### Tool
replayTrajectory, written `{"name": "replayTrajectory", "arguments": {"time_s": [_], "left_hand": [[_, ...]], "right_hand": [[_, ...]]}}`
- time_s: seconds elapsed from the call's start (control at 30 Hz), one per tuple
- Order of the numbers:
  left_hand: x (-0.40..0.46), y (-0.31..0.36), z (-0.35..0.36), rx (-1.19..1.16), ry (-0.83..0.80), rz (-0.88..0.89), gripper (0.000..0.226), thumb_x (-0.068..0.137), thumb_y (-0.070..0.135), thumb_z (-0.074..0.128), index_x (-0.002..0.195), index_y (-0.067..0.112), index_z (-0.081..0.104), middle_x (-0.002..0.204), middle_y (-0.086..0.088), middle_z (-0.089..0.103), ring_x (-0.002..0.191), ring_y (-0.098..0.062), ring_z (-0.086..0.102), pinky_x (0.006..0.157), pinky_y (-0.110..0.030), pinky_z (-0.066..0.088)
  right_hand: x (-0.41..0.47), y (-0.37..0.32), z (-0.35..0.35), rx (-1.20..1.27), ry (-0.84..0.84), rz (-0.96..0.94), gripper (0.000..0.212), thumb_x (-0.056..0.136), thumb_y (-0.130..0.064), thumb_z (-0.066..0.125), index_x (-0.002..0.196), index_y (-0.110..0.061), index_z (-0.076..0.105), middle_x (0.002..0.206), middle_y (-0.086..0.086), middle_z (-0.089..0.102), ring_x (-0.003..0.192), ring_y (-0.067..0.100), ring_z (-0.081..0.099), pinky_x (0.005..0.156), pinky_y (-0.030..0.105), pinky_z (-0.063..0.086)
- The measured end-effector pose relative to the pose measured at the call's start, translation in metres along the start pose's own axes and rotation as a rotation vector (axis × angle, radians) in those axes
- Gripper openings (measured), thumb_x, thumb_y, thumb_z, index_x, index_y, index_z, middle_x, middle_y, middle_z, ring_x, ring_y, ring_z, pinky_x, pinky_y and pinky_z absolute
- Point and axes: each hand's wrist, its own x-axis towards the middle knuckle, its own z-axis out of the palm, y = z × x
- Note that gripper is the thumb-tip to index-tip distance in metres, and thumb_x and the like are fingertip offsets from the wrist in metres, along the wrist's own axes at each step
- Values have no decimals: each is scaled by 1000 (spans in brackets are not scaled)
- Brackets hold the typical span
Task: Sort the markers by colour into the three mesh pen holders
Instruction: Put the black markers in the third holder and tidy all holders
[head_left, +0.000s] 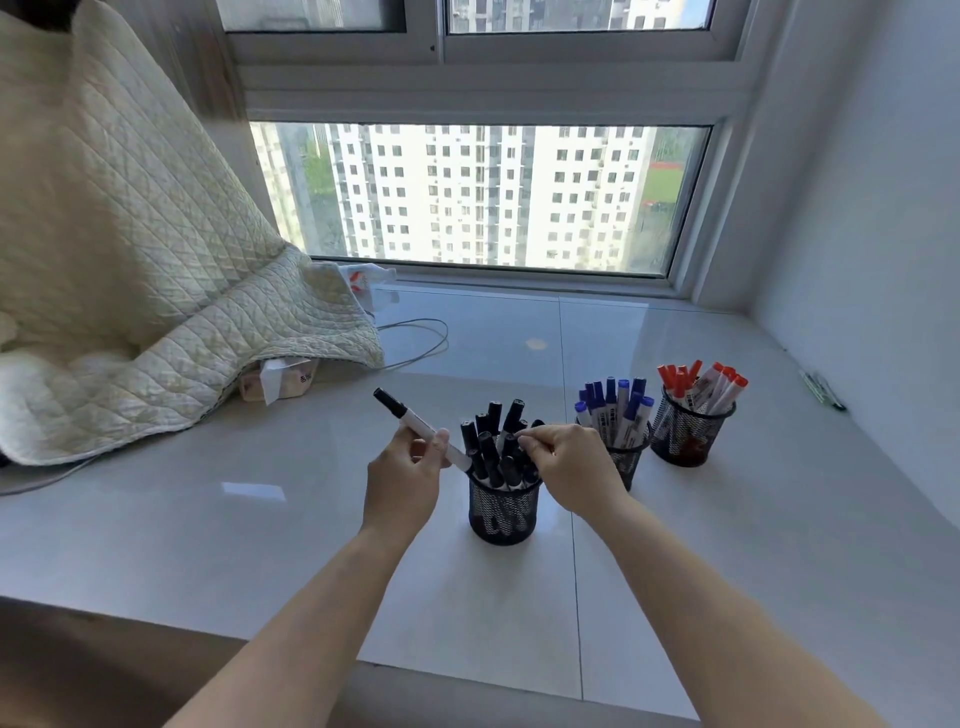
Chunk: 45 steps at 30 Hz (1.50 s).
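Holders of black, blue, red markers, left grip grasping black marker, right grip pinching another.

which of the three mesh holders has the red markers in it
The rightmost mesh holder, farthest from both hands. Its markers have red caps; the middle holder has blue caps, and the left one black.

Two bare forearms reach forward from the bottom edge, converging toward the middle. The left hand is raised with fingers curled, pinching a black-capped marker between thumb and fingertips. The right hand bends at the wrist, its thumb and forefinger closed on one of the black markers standing upright
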Motion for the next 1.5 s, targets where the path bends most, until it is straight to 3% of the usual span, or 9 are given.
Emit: {"name": "replayTrajectory", "arguments": {"time_s": [0.17, 0.27, 0.53, 0.7, 0.9, 1.0, 1.13, 1.27, 1.5], "left_hand": [[1, 3, 2, 3, 44, 12, 17, 89, 37, 55, 73, 32, 55, 72, 14, 61, 73, -8, 60, 61, -16, 39], [2, 6, 4, 1, 61, 26, 18, 89, 35, 57, 71, 37, 53, 69, 18, 60, 69, 7, 55, 55, -4, 37], [10, 4, 14, -117, 131, 81, 13, 87, 28, 62, 77, 31, 53, 75, 16, 65, 74, -4, 65, 70, -28, 52], [9, 2, 22, -51, 18, 68, 19, 84, 28, 65, 72, 34, 52, 73, 15, 64, 72, -1, 63, 63, -13, 46], [11, 2, 17, 115, -215, 3, 16, 80, 23, 67, 72, 35, 60, 74, 17, 64, 78, -3, 62, 74, -21, 45], [9, 5, 18, 188, -180, 73, 11, 79, 26, 67, 85, 29, 58, 89, 8, 64, 85, -8, 62, 74, -24, 45], [8, 10, 19, 55, -57, 104, 41, 83, 25, 66, 118, 24, 44, 88, 4, 61, 82, -14, 65, 67, -26, 46], [5, 8, 15, 64, -31, 221, 41, 86, 31, 63, 123, 37, 46, 77, 15, 55, 71, 8, 59, 57, -11, 41], [-4, 2, 18, 128, 118, 304, 30, 89, 25, 58, 118, 24, 50, 90, 9, 57, 67, -9, 60, 61, -27, 46]], "right_hand": [[4, 5, -10, 200, 104, 104, 21, 92, -19, 52, 92, -13, 71, 72, 3, 71, 56, 21, 59, 58, 28, 50], [12, 11, -19, 223, 186, 155, 15, 90, -15, 53, 90, -15, 68, 67, -10, 61, 56, 11, 55, 52, 18, 45], [30, 16, -19, 161, -124, 189, 24, 89, -24, 57, 112, -17, 63, 100, -3, 65, 86, 9, 57, 75, 20, 44], [38, 13, -13, 121, -120, 186, 20, 89, -22, 56, 103, -15, 69, 96, -1, 69, 82, 10, 59, 84, 31, 53], [45, 5, -15, 174, -194, 376, 17, 83, -22, 61, 91, -10, 70, 81, 5, 69, 74, 16, 65, 61, 24, 55], [48, -1, -15, 104, -217, 424, 25, 82, -20, 59, 93, -1, 70, 85, 13, 71, 71, 17, 63, 49, 20, 50], [49, -3, -12, 6, -287, 442, 31, 82, -20, 57, 101, 2, 67, 97, 18, 70, 74, 18, 61, 54, 23, 52], [43, 1, -9, 0, -213, 322, 25, 81, -22, 59, 96, -5, 69, 90, 11, 69, 78, 20, 59, 71, 32, 51], [33, 6, -22, 227, 42, 170, 15, 87, -34, 58, 92, -20, 59, 81, -4, 65, 75, 16, 63, 67, 27, 48]]}}
